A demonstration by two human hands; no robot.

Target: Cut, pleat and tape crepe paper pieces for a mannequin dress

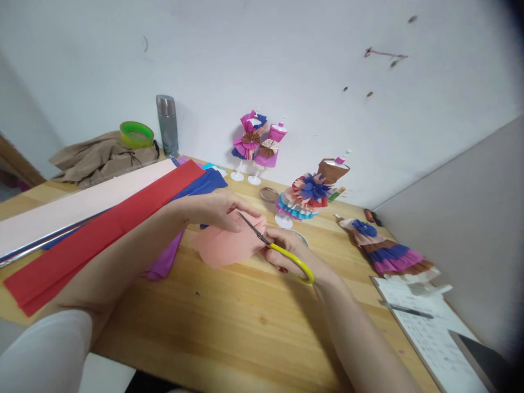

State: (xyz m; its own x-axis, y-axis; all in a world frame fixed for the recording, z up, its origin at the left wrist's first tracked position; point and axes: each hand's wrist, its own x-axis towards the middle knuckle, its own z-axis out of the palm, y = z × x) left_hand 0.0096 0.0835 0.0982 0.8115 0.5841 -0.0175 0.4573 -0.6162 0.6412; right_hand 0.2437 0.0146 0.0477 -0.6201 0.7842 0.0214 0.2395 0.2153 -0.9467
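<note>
Over the middle of the table, my left hand (221,210) pinches a piece of salmon-pink crepe paper (223,248), which hangs below it with a curved lower edge. My right hand (289,250) is closed round yellow-handled scissors (295,261), its fingers also at the paper's right edge. The scissor blades point up and left, lying across the upper part of the paper towards my left fingers. Whether the blades are parted is hard to see. My right fingertips are partly hidden by the handle.
Red crepe paper (110,229) and pale pink crepe paper (90,199) lie on the left. Miniature dress stands (284,220) line the wall, near a tape roll (269,194). A flask (167,125) and green tape roll (137,135) stand behind. A notebook (426,333) with a pen lies right.
</note>
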